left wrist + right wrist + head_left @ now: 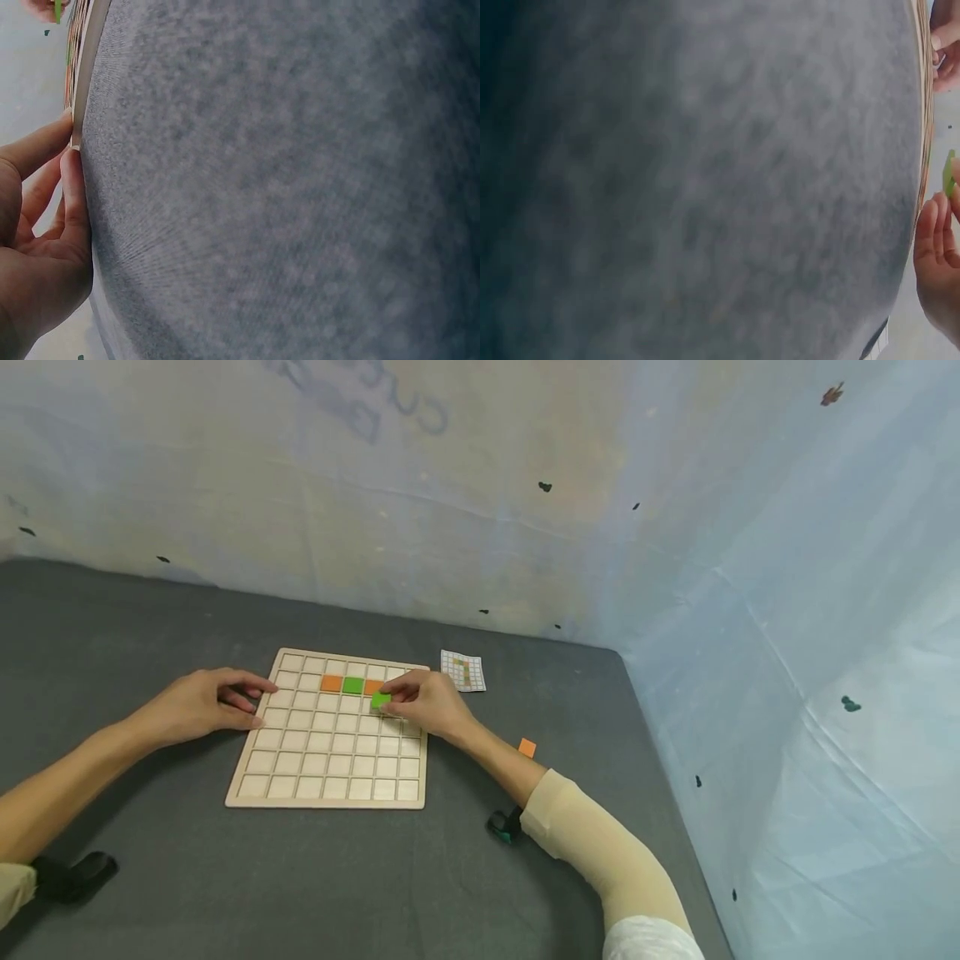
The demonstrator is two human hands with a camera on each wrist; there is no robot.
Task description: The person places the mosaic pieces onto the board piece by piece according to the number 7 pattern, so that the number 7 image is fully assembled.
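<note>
A wooden grid board (326, 807) lies on the dark cloth, with an orange tile (331, 683), a green tile (352, 686) and another orange tile (372, 687) side by side in one of its upper rows. Between thumb and fingers, my right hand (431, 702) pinches a second green tile (381, 701) over the board, just below the right-hand orange tile. In the right wrist view this held green tile (949, 173) appears tilted, above the board. My left hand (197, 706) touches the board's left edge with thumb and fingertips; the left wrist view shows these fingers (73, 187) against the rim.
A small card (463, 671) printed with a coloured grid lies beyond the board's upper right corner. One loose orange tile (527, 747) is on the cloth beside my right forearm. Pale sheeting (450, 527) rises behind and to the right of the dark surface.
</note>
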